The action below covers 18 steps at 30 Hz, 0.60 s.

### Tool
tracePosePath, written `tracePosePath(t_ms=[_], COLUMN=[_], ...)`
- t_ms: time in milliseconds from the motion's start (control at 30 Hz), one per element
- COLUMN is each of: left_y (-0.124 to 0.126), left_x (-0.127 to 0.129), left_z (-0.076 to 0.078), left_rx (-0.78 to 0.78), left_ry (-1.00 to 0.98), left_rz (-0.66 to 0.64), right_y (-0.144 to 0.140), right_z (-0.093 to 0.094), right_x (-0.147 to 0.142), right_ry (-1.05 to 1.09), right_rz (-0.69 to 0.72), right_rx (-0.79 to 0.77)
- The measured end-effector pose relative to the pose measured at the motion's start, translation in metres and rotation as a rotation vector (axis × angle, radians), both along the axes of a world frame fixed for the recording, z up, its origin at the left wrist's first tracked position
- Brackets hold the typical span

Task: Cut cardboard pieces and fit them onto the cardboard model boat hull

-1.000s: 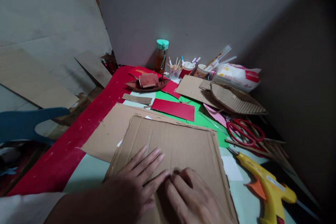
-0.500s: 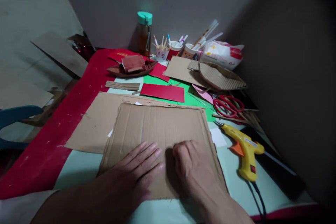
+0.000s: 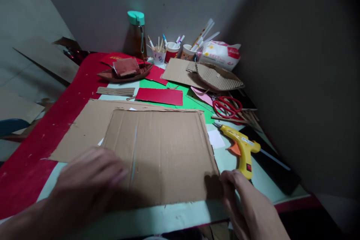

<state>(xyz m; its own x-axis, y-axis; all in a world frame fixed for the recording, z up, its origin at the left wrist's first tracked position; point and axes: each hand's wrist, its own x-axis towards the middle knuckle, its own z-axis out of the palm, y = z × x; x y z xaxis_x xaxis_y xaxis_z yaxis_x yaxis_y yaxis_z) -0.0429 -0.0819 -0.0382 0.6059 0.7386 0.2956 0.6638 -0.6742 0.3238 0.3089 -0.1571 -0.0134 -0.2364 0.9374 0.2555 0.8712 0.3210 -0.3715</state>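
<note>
Left hand (image 3: 90, 180): laid flat on the near-left part of the cardboard sheet (image 3: 160, 153); fingers spread apart and blurred, nothing clasped.
Right hand (image 3: 242, 198): set at the sheet's near-right corner; fingertips are curled at the edge, but whether the corner is pinched or only touched cannot be told.
Cardboard sheet: lies flat at the near edge of the table (image 3: 174, 217), on top of a larger cardboard piece (image 3: 84, 131) that shows to its left and behind it. A pale streak runs across its left half.
State of work: the sheet is judged uncut and unglued; no fresh cut, fold or glue line is seen on it. It is only being held or squared on the table, so the work on this piece appears to be at an early stage.
Glue gun (image 3: 242, 148): yellow, lying just beside the sheet's right edge, near the right hand, untouched.
Scissors (image 3: 226, 107): red-handled, further back on the right, on wooden sticks, untouched.
Middle ground: a red card (image 3: 160, 96) on green paper (image 3: 197, 103); a corrugated strip (image 3: 116, 91) to its left.
Finished-looking parts: a corrugated boat-shaped piece (image 3: 218, 77) and a brown boat model (image 3: 125, 71) are seen further back.
Far edge: bottle with teal cap (image 3: 136, 33), cups of pens (image 3: 171, 50), a white bag (image 3: 221, 54) by the wall.
</note>
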Motion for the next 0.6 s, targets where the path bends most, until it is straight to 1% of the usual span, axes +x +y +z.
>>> tracePosePath(t_ms=[33, 67, 100, 133, 167, 233, 300, 367, 467, 533, 600], left_y=[0.006, 0.010, 0.013, 0.013, 0.012, 0.007, 0.002, 0.000, 0.000, 0.000, -0.001], left_x=[-0.002, -0.004, -0.007, -0.009, -0.010, -0.009, -0.004, 0.004, 0.015, 0.019, 0.019], left_z=[0.004, 0.007, 0.009, 0.011, 0.012, 0.013, 0.013, 0.014, 0.017, 0.018, 0.020], left_rx=[0.058, 0.076, 0.072, 0.039, -0.005, -0.094, -0.175, -0.276, -0.347, -0.378, -0.421], left_ry=[0.054, 0.098, 0.125, 0.132, 0.125, 0.091, 0.012, -0.127, -0.354, -0.444, -0.553], left_rz=[0.115, 0.228, 0.342, 0.430, 0.476, 0.521, 0.575, 0.633, 0.687, 0.716, 0.763], right_y=[-0.001, -0.001, 0.001, 0.003, 0.007, 0.014, 0.020, 0.022, 0.019, 0.015, 0.011], right_z=[-0.005, -0.010, -0.015, -0.020, -0.025, -0.034, -0.039, -0.041, -0.041, -0.038, -0.034], right_x=[0.004, 0.007, 0.009, 0.010, 0.009, 0.005, 0.000, -0.002, 0.001, 0.004, 0.005], right_ry=[-0.048, -0.097, -0.142, -0.182, -0.215, -0.255, -0.235, -0.137, 0.097, 0.320, 0.613], right_rz=[-0.016, -0.037, -0.062, -0.078, -0.084, -0.072, -0.067, -0.092, -0.139, -0.198, -0.268], right_rx=[0.047, 0.079, 0.103, 0.116, 0.130, 0.168, 0.207, 0.203, 0.130, 0.074, -0.006])
